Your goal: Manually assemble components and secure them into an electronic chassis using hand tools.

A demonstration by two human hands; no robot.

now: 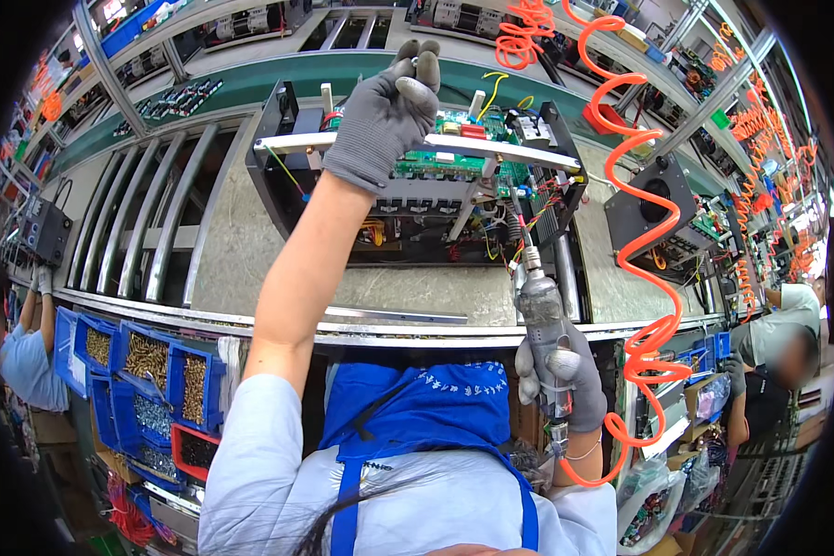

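Note:
My left hand (pixel 389 120), in a grey glove, is raised over an opened black machine housing (pixel 283 190). Its fingertips are pressed together; what they pinch, if anything, is too small to make out. A silver metal bar (pixel 473 146) spans the top of the housing, passing beneath my left wrist. Green circuit boards (pixel 454 167) and coloured wires show inside. My gloved right hand (pixel 579 371) grips an air screwdriver (pixel 540 306), held upright in front of the housing's right side. The tool's long bit points up toward the wires near the bar's right end.
An orange coiled hose (pixel 653 241) hangs at the right and runs to the screwdriver. Blue bins (pixel 148 357) of screws and a red bin (pixel 195 451) stand at lower left. Metal rollers (pixel 148 213) lie left of the housing, another black unit (pixel 653 208) right. Co-workers are at both sides.

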